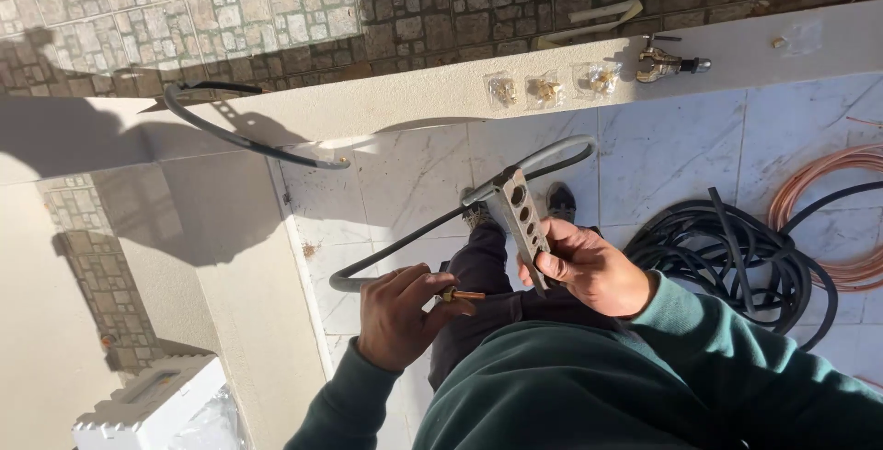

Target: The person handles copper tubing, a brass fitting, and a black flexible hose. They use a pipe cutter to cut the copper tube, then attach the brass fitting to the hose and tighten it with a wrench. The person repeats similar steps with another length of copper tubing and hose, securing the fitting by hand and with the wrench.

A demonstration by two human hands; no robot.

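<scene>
Pinching a thin copper tube end (457,296) in my left hand (397,314), my right hand (589,266) grasps a perforated grey metal flaring bar (522,220), angled beside it for lining up.

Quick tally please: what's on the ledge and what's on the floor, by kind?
Small clear bags of brass fittings on the ledge: 3
Metal clamp tool on the ledge: 1
Black hose coil on the floor: 1
Copper tube coil on the floor: 1
Total: 6
</scene>
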